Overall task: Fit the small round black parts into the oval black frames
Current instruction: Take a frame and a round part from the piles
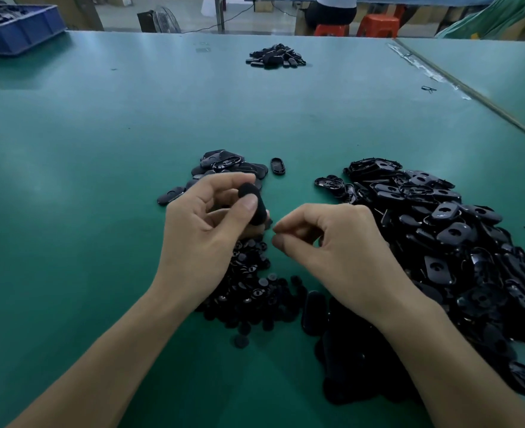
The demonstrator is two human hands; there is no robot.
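Green matting covers the table [100,149] across the whole frame. Along the right side sprawls the big heap of oval frames [440,230], loose and overlapping. At lower centre, under and between my wrists, lies the pile of small round parts [255,291]. A blue crate [17,29] sits at the upper left, and a far pile [275,56] of black pieces sits at upper centre.

At mid-frame my left hand [199,223] is raised over the round parts, thumb and curled fingers pinching one oval frame [260,213] held on a tilt. Just beside it, my right hand [332,242] has thumb and forefinger pressed tip to tip. They are closed narrow as if on a round part, but nothing shows between them, so I cannot tell whether I hold one. Behind my left hand is a small pile [224,165] of frames, with a lone frame [278,166] just to its right. One stray round part [241,341] lies below the main pile.

My guess is that seating the part comes next. The risks are plain enough. If my pinch is empty I will be pressing air into the frame. If the part goes in crooked (black on black hides the seat), it may pop out and vanish among the hundreds below. My left thumb covers much of the frame and may be blocking the opening.
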